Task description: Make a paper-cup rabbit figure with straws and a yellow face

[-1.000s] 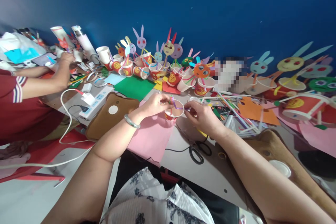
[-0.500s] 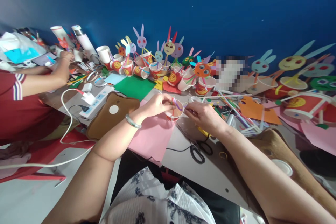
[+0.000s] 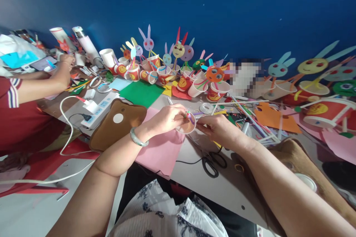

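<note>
A small paper cup is held over the table in front of me, its mouth tilted toward me. My left hand is closed at the cup's far left rim, fingers pinched beside a purple strip and a small bit of green and red. At the right rim, my right hand is closed, thumb and fingertips pressed against the cup's edge. Whether its fingers also pinch a thin strip is too small to tell. Under the cup and left hand lies a pink paper sheet.
Black-handled scissors lie below my right hand, by a tape roll and loose straws. Rabbit-faced paper cups line the wall. A brown cushion and power strip sit left, near a co-worker's arm.
The cup has tipped so more of its inside faces me. My right hand has come lower and up against the cup's rim. The whole view has shifted slightly.
</note>
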